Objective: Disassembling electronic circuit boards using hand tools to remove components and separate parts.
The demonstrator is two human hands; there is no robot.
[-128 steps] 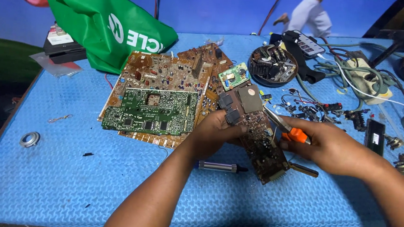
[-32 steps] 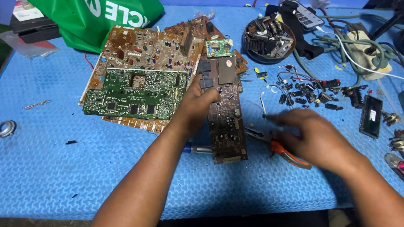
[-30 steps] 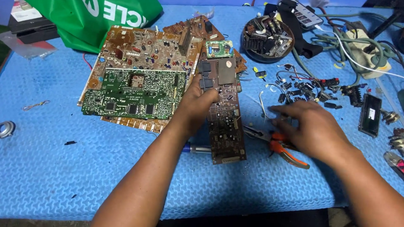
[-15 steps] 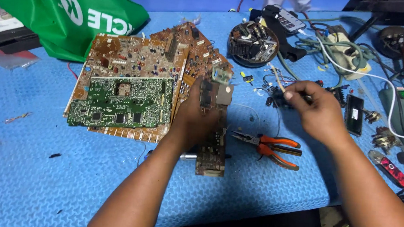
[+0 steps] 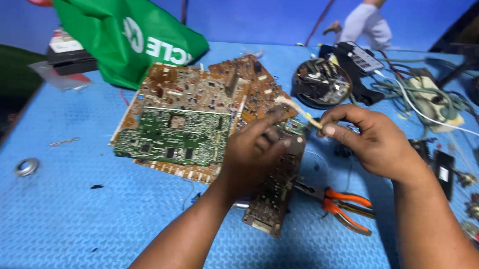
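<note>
I've dropped the pliers (image 5: 341, 206) at 4 o'clock of the board (image 5: 277, 181); my right hand (image 5: 371, 141) now pinches a thin stick (image 5: 303, 115). My left hand (image 5: 253, 157) presses flat on that board, so I'm probing instead of cutting

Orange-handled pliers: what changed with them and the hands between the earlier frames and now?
The right hand let go of the orange-handled pliers, which now lie on the blue mat. It rose and now pinches a thin pale stick-like tool over the narrow brown circuit board. The left hand still presses that board. The green board and green bag lie as before.
</note>
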